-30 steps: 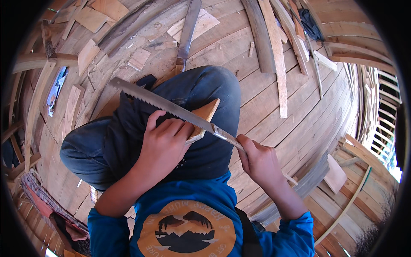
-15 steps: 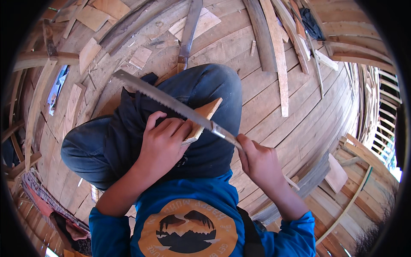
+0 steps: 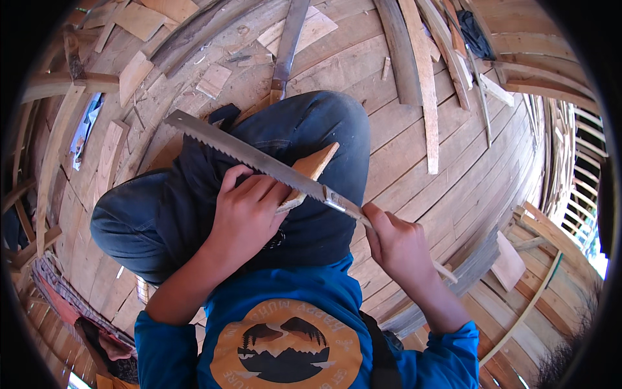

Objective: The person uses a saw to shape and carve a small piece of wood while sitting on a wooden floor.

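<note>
The left hand (image 3: 243,206) clamped the wood piece (image 3: 315,163), the right hand (image 3: 400,243) gripped the saw (image 3: 259,160) across it, cutting (I judged) unfinished.

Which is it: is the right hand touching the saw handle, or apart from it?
Touching: the head view shows the right hand closed around the near end of the saw handle.

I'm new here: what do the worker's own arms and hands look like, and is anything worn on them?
They're human arms: the left sleeve and right sleeve are blue, leaving the forearms bare. The left hand and right hand are ungloved; I see no watch or cables.
</note>
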Demonstrator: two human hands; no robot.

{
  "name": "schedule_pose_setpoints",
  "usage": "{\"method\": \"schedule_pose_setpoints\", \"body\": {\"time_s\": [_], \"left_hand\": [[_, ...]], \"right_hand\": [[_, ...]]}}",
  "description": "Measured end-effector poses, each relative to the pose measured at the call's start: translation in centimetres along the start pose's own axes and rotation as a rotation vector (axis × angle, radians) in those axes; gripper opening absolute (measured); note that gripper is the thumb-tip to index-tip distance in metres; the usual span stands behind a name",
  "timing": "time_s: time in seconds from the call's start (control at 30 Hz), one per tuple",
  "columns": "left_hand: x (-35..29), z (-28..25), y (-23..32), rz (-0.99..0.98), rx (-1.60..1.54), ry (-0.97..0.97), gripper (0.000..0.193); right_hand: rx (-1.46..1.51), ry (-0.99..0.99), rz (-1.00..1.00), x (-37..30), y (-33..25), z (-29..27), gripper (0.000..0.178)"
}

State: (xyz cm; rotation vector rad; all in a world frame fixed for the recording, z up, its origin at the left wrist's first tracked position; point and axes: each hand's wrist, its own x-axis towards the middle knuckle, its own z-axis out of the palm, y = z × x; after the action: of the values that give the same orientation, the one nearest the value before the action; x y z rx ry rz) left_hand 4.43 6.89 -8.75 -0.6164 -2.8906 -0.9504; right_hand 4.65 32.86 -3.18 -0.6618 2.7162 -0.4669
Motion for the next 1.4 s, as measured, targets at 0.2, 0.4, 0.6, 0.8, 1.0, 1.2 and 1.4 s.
{"method": "schedule_pose_setpoints", "body": {"time_s": [0.2,0.4,0.6,0.8,1.0,1.2,1.4], "left_hand": [[0.9,0.1,0.0,-0.004,-0.058,0.037,0.033],[1.3,0.1,0.4,-0.033,-0.084,0.041,0.016],[0.2,0.1,0.0,-0.056,-0.085,0.019,0.034],[0.1,0.5,-0.4,-0.036,-0.097,0.055,0.031],[-0.2,0.4,-0.4,-0.035,-0.082,0.039,0.033],[-0.7,0.8,-0.3,-0.055,-0.094,0.038,0.031],[1.1,-0.1,0.0,-0.018,-0.112,0.1,0.016]], "right_hand": [[-0.019,-0.009,0.05,0.4,-0.3,-0.8,0.032],[0.051,0.045,0.11,1.0,1.6,1.1,0.027],[0.145,0.052,0.184,0.1,0.6,0.8,0.029],[0.062,-0.022,0.081,1.1,-0.3,-0.1,0.032],[0.002,-0.027,0.167,0.7,1.4,0.8,0.028],[0.072,-0.045,0.091,0.6,-1.1,-0.3,0.024],[0.046,0.0,0.108,1.1,0.0,-0.4,0.025]]}}
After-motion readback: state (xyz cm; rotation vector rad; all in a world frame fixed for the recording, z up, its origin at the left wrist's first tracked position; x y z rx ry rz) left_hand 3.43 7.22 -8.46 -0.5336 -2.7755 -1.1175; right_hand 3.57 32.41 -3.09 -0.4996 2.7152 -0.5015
